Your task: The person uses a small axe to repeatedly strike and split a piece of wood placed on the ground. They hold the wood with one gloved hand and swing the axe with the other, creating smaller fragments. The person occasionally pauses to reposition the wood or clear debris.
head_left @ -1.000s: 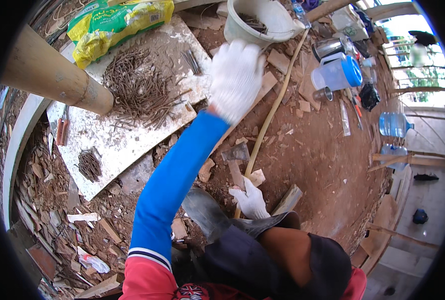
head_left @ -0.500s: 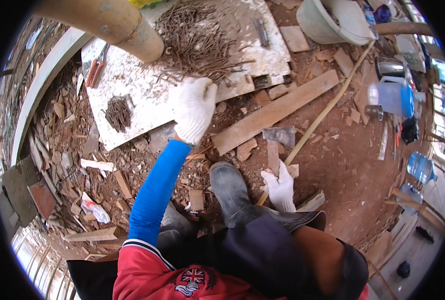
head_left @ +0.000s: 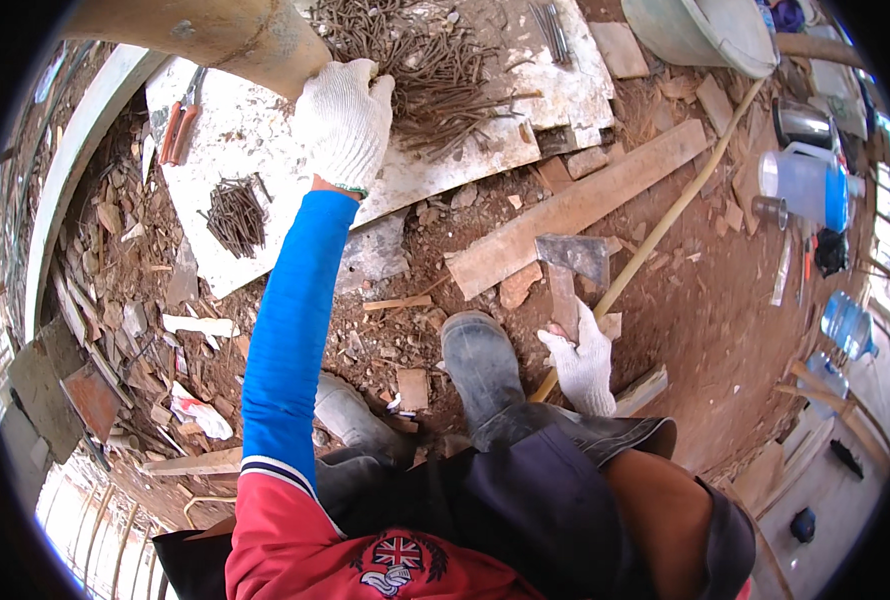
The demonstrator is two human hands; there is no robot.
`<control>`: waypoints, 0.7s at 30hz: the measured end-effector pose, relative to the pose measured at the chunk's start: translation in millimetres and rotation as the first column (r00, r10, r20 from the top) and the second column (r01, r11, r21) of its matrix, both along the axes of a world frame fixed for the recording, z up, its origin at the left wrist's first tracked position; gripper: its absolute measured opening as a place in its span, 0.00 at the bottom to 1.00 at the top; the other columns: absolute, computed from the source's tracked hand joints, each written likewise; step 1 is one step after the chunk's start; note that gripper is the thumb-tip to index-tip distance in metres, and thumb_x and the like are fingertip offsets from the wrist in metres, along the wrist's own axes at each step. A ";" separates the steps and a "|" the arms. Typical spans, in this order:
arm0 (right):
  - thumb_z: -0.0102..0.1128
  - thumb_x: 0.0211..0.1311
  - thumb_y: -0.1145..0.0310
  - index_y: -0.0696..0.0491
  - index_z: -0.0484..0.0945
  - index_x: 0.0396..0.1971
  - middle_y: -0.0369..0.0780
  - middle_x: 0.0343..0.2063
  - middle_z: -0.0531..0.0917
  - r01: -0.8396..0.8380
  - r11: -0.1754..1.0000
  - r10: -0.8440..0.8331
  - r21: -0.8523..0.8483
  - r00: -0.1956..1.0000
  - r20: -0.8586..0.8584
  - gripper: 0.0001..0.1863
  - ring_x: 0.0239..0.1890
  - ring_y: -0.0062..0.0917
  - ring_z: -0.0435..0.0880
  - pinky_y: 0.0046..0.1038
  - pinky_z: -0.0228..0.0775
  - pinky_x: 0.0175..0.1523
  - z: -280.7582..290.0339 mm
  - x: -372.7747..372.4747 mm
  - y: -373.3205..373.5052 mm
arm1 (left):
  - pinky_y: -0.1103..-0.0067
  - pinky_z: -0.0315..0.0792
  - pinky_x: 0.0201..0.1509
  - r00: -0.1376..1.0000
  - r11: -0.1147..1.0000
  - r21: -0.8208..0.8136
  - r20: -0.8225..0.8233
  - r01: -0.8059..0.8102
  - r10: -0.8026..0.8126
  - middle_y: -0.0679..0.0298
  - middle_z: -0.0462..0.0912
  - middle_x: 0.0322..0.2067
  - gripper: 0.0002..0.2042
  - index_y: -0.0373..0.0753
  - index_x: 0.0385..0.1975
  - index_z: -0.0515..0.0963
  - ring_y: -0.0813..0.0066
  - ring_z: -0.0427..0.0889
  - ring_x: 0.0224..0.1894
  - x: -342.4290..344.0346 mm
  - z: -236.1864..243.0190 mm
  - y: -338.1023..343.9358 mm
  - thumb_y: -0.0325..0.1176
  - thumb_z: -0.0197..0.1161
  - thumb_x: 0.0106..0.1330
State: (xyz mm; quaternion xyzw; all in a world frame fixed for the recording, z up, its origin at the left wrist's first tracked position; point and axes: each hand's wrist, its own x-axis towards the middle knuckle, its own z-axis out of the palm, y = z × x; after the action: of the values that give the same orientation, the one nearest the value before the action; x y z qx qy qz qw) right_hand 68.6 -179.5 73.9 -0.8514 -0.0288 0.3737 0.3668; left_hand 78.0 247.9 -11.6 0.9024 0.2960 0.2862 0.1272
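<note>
My left hand point(head_left: 343, 120), in a white knit glove below a blue sleeve, is over the white board point(head_left: 295, 225) at the lower end of a thick round pole point(head_left: 245, 45). Its fingers curl away from view; whatever they hold is hidden. Just right of it spreads a heap of rusty nails point(head_left: 435, 80). A smaller nail pile point(head_left: 235, 215) lies on the board's near left. Lower right, my gloved right hand point(head_left: 585, 368) is closed around the wooden handle of a hatchet point(head_left: 577, 258), whose flat dark metal head points away from me.
Red-handled pliers point(head_left: 180, 130) lie on the board's left side. A wooden plank point(head_left: 575, 210) and a long thin pole point(head_left: 655, 240) cross the dirt. At far right are a pale bucket point(head_left: 700, 35), a clear jug point(head_left: 795, 190) and bottles. Broken wood and rubble surround my boots point(head_left: 480, 365).
My left hand has moved away and to the left, from the board's near edge to the pole's lower end. My right hand still holds the hatchet low. The view has shifted slightly.
</note>
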 end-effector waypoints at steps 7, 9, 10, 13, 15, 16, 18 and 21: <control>0.78 0.71 0.71 0.61 0.71 0.77 0.47 0.52 0.91 0.063 0.993 -0.070 -0.098 0.995 -0.075 0.38 0.52 0.25 0.93 0.27 0.86 0.53 -2.4 -2.0 8.2 | 0.55 0.80 0.40 1.000 0.988 0.155 0.003 -0.002 0.001 0.53 0.86 0.31 0.06 0.43 0.33 0.85 0.44 0.87 0.36 -1.4 -11.4 7.4 0.36 0.71 0.71; 0.78 0.71 0.71 0.61 0.71 0.77 0.47 0.52 0.91 0.063 0.996 -0.067 -0.068 0.996 -0.061 0.38 0.52 0.25 0.93 0.28 0.86 0.53 -4.5 -2.5 5.9 | 0.55 0.82 0.40 0.999 0.993 0.120 -0.044 -0.011 0.016 0.52 0.87 0.31 0.07 0.43 0.33 0.85 0.46 0.88 0.36 -0.4 -8.2 7.3 0.37 0.71 0.71; 0.78 0.71 0.71 0.61 0.71 0.77 0.47 0.52 0.91 0.057 0.996 -0.061 -0.062 0.996 -0.060 0.38 0.52 0.25 0.93 0.28 0.86 0.53 -4.0 -2.3 7.0 | 0.55 0.82 0.40 0.997 0.994 0.105 -0.069 -0.017 0.024 0.52 0.87 0.31 0.07 0.43 0.33 0.85 0.46 0.89 0.36 -0.5 -6.2 7.9 0.38 0.70 0.72; 0.78 0.71 0.71 0.61 0.72 0.76 0.47 0.52 0.91 0.042 0.998 -0.045 -0.055 0.997 -0.059 0.38 0.52 0.25 0.93 0.27 0.85 0.53 -1.9 -2.3 9.4 | 0.54 0.83 0.46 0.976 0.992 0.124 -0.211 -0.030 0.056 0.50 0.89 0.34 0.09 0.41 0.40 0.89 0.45 0.90 0.39 5.9 -6.7 8.2 0.40 0.69 0.74; 0.78 0.71 0.71 0.61 0.72 0.76 0.47 0.53 0.91 0.035 0.997 -0.039 -0.063 0.997 -0.063 0.38 0.52 0.25 0.93 0.27 0.85 0.54 -1.2 -2.8 9.5 | 0.55 0.84 0.48 0.979 0.994 0.080 -0.187 -0.073 0.087 0.49 0.90 0.36 0.10 0.40 0.42 0.90 0.44 0.91 0.41 7.7 -8.2 8.0 0.40 0.67 0.75; 0.78 0.71 0.71 0.61 0.72 0.76 0.46 0.53 0.91 0.044 0.998 -0.047 -0.052 0.997 -0.062 0.38 0.51 0.25 0.93 0.27 0.85 0.53 -2.3 -4.0 8.7 | 0.55 0.84 0.48 0.978 0.994 0.025 -0.178 -0.107 0.109 0.48 0.90 0.37 0.11 0.40 0.42 0.89 0.44 0.91 0.42 8.1 -7.4 5.9 0.39 0.67 0.75; 0.78 0.71 0.71 0.61 0.72 0.76 0.46 0.51 0.91 0.063 0.998 -0.064 -0.029 0.996 -0.059 0.37 0.51 0.24 0.93 0.27 0.85 0.53 -5.4 -6.2 7.5 | 0.55 0.84 0.47 0.982 0.987 -0.057 -0.121 -0.152 0.145 0.47 0.91 0.36 0.10 0.38 0.39 0.89 0.44 0.91 0.41 6.8 -5.2 3.2 0.39 0.67 0.74; 0.78 0.71 0.71 0.60 0.72 0.76 0.44 0.50 0.91 0.051 0.997 -0.055 -0.058 0.996 -0.074 0.37 0.50 0.23 0.93 0.26 0.85 0.52 -4.2 -5.0 8.7 | 0.55 0.84 0.43 0.983 0.966 -0.187 0.005 -0.180 0.184 0.46 0.90 0.32 0.10 0.36 0.34 0.88 0.43 0.90 0.39 -3.5 -4.3 0.0 0.36 0.67 0.72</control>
State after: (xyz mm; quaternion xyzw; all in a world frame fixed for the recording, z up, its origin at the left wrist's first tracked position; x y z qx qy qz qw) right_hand 63.6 -170.8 69.6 -0.8471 0.0184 0.3966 0.3533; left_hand 74.5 247.9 -15.9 0.8524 0.4013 0.2779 0.1873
